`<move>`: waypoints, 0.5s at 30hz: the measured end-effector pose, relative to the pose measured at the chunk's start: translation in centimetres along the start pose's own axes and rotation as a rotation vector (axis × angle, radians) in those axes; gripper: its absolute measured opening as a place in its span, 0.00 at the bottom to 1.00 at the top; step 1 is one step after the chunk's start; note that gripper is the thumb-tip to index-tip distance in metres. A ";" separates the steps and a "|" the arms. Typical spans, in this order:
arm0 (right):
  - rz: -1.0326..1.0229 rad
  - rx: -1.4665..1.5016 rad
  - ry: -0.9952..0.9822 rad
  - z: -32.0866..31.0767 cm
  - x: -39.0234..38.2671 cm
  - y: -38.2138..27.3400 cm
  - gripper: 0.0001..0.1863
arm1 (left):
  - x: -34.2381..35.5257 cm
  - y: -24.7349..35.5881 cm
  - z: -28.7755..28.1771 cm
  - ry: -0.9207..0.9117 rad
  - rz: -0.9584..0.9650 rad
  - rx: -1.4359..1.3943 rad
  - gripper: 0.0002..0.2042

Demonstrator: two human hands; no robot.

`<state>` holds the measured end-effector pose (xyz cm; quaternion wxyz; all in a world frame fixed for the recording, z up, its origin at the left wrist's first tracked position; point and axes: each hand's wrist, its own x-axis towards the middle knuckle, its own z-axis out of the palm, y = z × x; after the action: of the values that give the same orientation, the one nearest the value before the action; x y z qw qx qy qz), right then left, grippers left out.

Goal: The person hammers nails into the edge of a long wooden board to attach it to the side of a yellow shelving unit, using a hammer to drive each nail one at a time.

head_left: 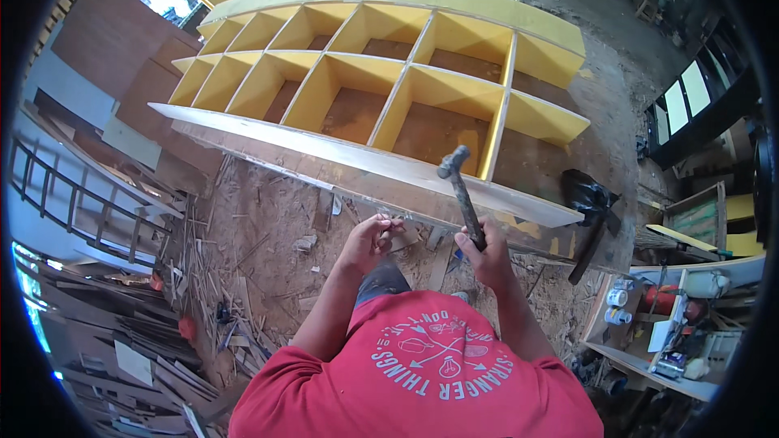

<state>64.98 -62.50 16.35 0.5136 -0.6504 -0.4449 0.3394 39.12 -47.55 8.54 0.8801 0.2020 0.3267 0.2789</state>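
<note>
My right hand (487, 255) is closed round the handle of a hammer (464, 195), whose metal head points up and away from me. The head appears just in front of the near edge board of a yellow wooden shelf frame (373, 73), which lies on a worktable (243, 144) and is divided into rows of compartments. My left hand (372, 239) is raised at the near side of the table, fingers curled and pinched together. Whatever sits between those fingertips is too small to make out.
On the table's right part lie a black plastic bag (586, 190) and a dark long-handled tool (587, 251). Wood scraps (243, 276) litter the floor at left. At right stands a low shelf (608, 332) with jars and bottles. Large boards (105, 40) lean at the far left.
</note>
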 end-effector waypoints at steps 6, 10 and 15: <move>0.068 0.032 -0.015 8.4 2.2 0.8 0.14 | 4.2 6.1 -5.4 -0.032 0.040 0.223 0.06; 0.278 -0.097 -0.003 12.1 2.4 0.1 0.15 | 8.7 11.5 -8.6 -0.103 -0.054 0.457 0.10; 0.377 -0.130 0.136 16.9 1.8 -0.4 0.15 | 12.9 15.5 -9.5 -0.193 -0.132 0.652 0.11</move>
<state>50.37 -54.58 12.66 0.4268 -0.7753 -0.3007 0.3555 35.13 -26.06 4.18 0.8124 0.4764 0.3262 0.0818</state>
